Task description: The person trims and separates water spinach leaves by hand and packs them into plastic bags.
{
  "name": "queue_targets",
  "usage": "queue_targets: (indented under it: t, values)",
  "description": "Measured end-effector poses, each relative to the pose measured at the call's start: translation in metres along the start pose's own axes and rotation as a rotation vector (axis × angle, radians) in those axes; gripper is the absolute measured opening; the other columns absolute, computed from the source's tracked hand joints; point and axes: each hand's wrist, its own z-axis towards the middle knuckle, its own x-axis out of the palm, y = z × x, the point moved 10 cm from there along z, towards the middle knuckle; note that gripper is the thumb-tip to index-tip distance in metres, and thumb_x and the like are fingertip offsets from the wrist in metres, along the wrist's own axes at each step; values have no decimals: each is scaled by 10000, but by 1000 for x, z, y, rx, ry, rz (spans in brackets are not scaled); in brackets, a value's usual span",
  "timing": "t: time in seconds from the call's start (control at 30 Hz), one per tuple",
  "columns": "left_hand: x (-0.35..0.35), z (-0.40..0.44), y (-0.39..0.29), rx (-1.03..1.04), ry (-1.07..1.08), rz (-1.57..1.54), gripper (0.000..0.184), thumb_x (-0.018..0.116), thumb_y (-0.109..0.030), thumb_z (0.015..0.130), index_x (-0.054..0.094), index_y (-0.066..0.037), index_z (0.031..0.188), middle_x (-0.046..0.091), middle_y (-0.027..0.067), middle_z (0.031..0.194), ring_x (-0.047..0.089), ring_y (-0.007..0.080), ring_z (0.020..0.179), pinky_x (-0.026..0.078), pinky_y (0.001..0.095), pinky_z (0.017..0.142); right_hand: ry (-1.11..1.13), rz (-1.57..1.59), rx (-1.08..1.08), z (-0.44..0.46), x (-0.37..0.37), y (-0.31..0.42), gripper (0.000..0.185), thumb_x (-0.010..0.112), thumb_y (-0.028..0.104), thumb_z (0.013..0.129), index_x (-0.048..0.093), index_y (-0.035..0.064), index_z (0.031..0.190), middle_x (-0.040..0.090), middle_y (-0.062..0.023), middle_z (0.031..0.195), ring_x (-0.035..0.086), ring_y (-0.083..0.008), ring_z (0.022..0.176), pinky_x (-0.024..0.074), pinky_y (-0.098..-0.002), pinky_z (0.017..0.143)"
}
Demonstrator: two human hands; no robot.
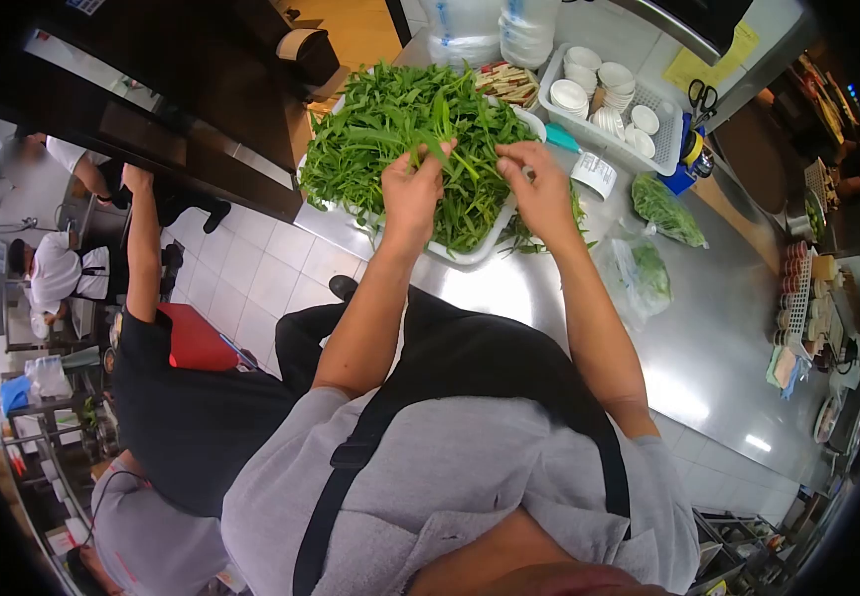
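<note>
Heap of leafy greens (370,114) in a white tray (477,255) on the steel table (713,333). Left hand (413,194): above the near part of the heap, pinched on a green sprig (464,164). Right hand (539,194): near the left, over the tray's right edge, half curled; too small in view to tell whether grasping anything. Farther right on the table: white basket (668,151) of small cups (609,124), bagged greens (668,209) and clear bag (639,273).

A steel counter (718,338) bears a tray (472,255), basket (670,121) and bagged greens (666,210).
</note>
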Motion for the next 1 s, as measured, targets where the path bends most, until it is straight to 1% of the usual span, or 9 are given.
queue_targets:
  t: [0.13,0.37,0.5,0.53,0.67,0.7,0.77,0.83,1.0]
  values:
    - [17,-6,10,-43,95,-20,235,655,-151,980,714,21,1129,407,-104,633,316,13,514,240,207,476,330,163,235,-1,27,4,229,711,171,940,735,-9,1080,711,-39,878,612,-109,796,499,-269,770]
    - [24,-9,21,-153,121,-392,366,479,-221,1059,593,46,1281,434,-21,740,391,79,644,319,230,553,191,502,359,-9,10,-23,198,650,130,993,722,-45,1049,731,-54,910,627,-87,798,505,-245,727]
    - [44,-12,45,-206,190,-402,372,443,-254,1083,583,34,1271,639,100,1054,608,183,924,503,342,809,123,490,312,-17,-4,-17,191,654,140,982,725,-32,1024,732,-70,911,649,-120,806,513,-280,722]
    - [52,-14,50,-213,253,-417,379,413,-249,1097,570,37,1290,630,148,1258,612,251,1128,479,410,998,97,476,294,-19,-8,-15,187,662,145,970,729,-24,1012,734,-80,909,658,-140,804,515,-294,722]
    - [91,-26,67,-224,376,-411,446,370,-267,1111,509,70,1368,594,188,1325,545,287,1269,399,427,1127,18,-137,2,-29,-35,4,185,725,182,867,747,31,973,713,-143,871,677,-281,807,523,-374,744]
    - [99,-33,73,-233,396,-359,445,372,-264,1112,499,69,1378,580,189,1344,539,287,1276,397,429,1131,-5,-186,17,-32,-41,5,189,740,189,835,752,46,959,702,-159,864,674,-320,815,523,-398,754]
    - [119,-39,88,-228,438,-325,433,377,-242,1112,500,83,1370,570,200,1350,549,288,1256,413,429,1119,4,-154,1,-40,-50,-6,187,739,156,883,736,0,987,726,-126,895,673,-217,799,523,-341,757]
    - [129,-42,97,-244,433,-305,424,376,-224,1113,511,103,1348,564,215,1345,566,290,1226,439,425,1102,-31,-28,225,-50,-62,-29,203,731,176,909,727,-15,978,727,-110,856,654,-150,769,520,-312,722]
    - [150,-55,116,-287,553,-135,442,418,-241,1101,504,94,1376,573,178,1326,556,240,1212,414,368,1081,-77,88,353,-67,-76,-68,213,733,191,908,735,-22,927,722,-90,781,645,-120,699,510,-307,646]
